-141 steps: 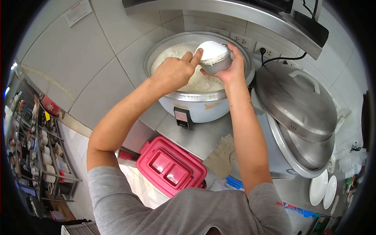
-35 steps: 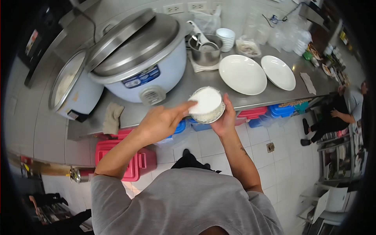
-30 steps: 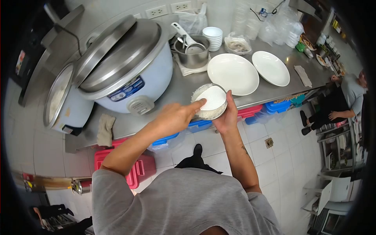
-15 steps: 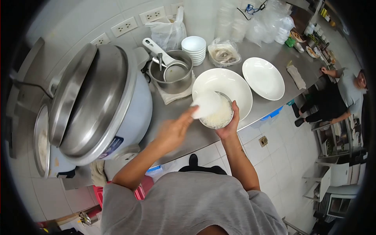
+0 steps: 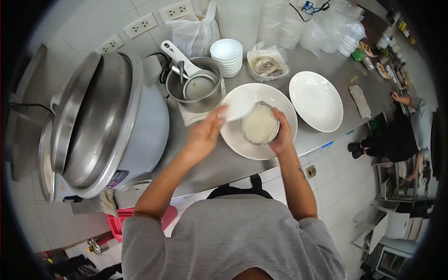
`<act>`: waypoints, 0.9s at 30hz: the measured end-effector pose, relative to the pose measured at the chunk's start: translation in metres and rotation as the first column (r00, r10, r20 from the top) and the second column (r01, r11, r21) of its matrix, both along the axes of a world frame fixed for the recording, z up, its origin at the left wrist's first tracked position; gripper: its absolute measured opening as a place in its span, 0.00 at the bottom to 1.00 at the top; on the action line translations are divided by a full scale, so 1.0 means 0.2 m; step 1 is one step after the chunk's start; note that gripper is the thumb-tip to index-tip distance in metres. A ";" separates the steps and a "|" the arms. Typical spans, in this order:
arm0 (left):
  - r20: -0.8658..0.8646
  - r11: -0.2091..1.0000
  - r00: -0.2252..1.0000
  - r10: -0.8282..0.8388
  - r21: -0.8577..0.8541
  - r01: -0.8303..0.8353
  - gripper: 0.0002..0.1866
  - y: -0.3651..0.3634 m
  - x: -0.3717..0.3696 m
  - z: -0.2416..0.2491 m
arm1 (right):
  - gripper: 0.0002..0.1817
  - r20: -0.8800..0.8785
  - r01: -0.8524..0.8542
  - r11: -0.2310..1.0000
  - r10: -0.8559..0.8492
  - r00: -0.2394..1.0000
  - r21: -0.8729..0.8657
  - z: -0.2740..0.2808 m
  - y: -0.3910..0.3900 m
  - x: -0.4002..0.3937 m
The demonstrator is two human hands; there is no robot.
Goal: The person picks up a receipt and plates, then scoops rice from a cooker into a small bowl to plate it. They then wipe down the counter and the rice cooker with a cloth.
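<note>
My left hand (image 5: 204, 135) is closed around a white rice paddle (image 5: 239, 103), whose broad, slightly blurred blade meets the near-left edge of a small metal bowl. Heaped white rice (image 5: 260, 122) fills that bowl (image 5: 244, 132) up to its rim. Fingers of my right hand (image 5: 283, 134) wrap the bowl's right side, keeping it over a large round white plate (image 5: 233, 142). To the right of this plate lies an oval white plate (image 5: 316, 101).
A big rice cooker (image 5: 151, 116) with its metal lid tilted takes up the left. Behind the plates stand a steel pot (image 5: 200, 103) with ladles, stacked white bowls (image 5: 227, 56) and a plastic-wrapped tub (image 5: 267, 63). A folded cloth (image 5: 359, 101) lies right; another person (image 5: 401, 126) stands beyond.
The bowl of rice has tipped more upright toward my view and sits further over the round plate. My left hand has drawn slightly left and up with the paddle.
</note>
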State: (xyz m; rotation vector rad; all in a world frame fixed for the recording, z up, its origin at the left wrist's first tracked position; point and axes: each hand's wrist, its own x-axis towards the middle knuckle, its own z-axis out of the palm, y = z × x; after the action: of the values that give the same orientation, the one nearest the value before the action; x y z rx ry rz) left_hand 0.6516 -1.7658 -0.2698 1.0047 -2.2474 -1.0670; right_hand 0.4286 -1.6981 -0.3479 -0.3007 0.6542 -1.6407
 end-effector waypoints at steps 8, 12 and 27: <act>0.086 0.975 0.975 0.207 0.064 -0.212 0.19 0.11 -0.22 -0.19 | 0.44 -0.793 -0.254 0.965 -0.110 -0.600 0.058 0.03 -0.04 -0.17; 0.158 0.963 0.951 0.267 -0.019 -0.268 0.15 0.11 -0.34 -0.24 | 0.43 -0.790 -0.361 0.931 -0.260 -0.556 -0.053 0.00 0.03 -0.18; 0.530 0.968 0.820 -0.214 0.228 0.105 0.26 -0.25 -0.67 -0.35 | 0.24 -0.760 -0.458 0.883 -0.367 -0.536 -0.103 -0.02 0.07 -0.38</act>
State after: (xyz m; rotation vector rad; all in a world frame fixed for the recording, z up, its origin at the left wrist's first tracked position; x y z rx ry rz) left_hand 0.5171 -1.8153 -0.3408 1.3656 -2.7734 -1.1945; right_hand 0.3528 -1.6842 -0.3510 -2.6149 1.5205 -0.6791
